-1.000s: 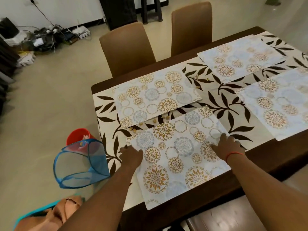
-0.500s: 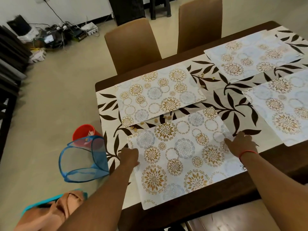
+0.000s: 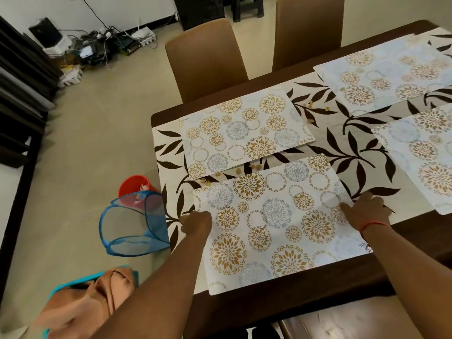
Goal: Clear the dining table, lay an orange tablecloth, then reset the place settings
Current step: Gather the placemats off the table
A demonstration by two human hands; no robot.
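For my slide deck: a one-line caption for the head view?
Both hands, left and right, grasp the nearest floral placemat's side edges.

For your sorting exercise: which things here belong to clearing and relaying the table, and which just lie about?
Job: left hand, right hand, near placemat, far placemat, leaf-print cloth, orange cloth.
Lying about: blue mesh basket, red bucket, cables.

Bare runner (image 3: pixel 315 167) lies open between the mats, but small nuts (image 3: pixel 254 166) litter the gap behind the near placemat (image 3: pixel 276 221).
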